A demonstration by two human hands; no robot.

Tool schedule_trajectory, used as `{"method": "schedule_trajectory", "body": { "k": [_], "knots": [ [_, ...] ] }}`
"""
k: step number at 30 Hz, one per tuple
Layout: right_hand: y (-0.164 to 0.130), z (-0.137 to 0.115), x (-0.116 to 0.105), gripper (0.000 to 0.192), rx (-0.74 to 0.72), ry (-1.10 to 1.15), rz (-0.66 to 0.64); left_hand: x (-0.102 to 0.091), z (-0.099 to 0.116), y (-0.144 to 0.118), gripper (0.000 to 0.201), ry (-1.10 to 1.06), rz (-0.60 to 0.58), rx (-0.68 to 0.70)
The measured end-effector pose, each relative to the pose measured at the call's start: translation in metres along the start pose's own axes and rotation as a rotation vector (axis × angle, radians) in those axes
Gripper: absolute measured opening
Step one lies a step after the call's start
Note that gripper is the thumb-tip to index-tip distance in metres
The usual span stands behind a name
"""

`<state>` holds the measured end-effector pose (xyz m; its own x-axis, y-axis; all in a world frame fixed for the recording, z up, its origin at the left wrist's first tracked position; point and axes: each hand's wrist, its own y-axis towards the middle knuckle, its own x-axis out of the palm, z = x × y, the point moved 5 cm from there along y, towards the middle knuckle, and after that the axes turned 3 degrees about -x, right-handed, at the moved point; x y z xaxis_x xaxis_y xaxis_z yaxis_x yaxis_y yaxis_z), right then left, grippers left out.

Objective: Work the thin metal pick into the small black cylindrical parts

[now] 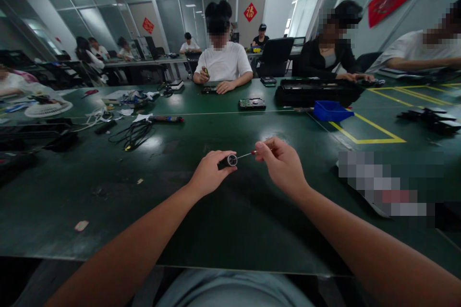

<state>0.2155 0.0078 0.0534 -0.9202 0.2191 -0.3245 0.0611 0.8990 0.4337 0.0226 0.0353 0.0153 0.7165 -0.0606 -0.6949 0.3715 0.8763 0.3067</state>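
Cylinder in left hand; thin tool, right.

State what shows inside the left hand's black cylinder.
At the near end of the black cylinder, a pale rim surrounds small parts, too blurred to identify; the deeper inside is covered.

Blk cylinder is partly covered by L hand, thin tool by R hand; tip contact can't be made out. Pale packet, approx. 4 o'clock, is pixelated. Co-worker, 2 o'clock, is cut off.
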Motion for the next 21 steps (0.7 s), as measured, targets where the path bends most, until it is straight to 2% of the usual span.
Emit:
{"method": "schedule_trajectory", "body": {
  "k": [3,8,11,14,18,21],
  "knots": [
    [-0.001,-0.003,-0.001,0.033,-0.035,-0.133,-0.009,0.000,-0.001,0.000,0.041,-0.004,0.005,0.002],
    [-0.004,-0.008,0.003,0.017,-0.137,-0.111,-0.098,0.000,-0.004,0.001,0.040,0.002,0.002,-0.012],
    [-0.005,-0.011,0.006,0.014,-0.175,-0.128,-0.153,-0.001,-0.005,0.001,0.039,-0.002,0.012,-0.011],
    [-0.005,-0.013,0.006,0.016,-0.174,-0.127,-0.172,-0.001,-0.006,0.001,0.039,-0.004,0.013,-0.010],
    [-0.005,-0.010,0.006,0.030,-0.128,-0.148,-0.174,0.000,-0.005,0.002,0.039,-0.004,0.010,0.001],
    [-0.005,-0.007,0.006,0.025,-0.098,-0.151,-0.147,-0.001,-0.004,0.002,0.039,-0.001,0.012,0.000]
  ]
}}
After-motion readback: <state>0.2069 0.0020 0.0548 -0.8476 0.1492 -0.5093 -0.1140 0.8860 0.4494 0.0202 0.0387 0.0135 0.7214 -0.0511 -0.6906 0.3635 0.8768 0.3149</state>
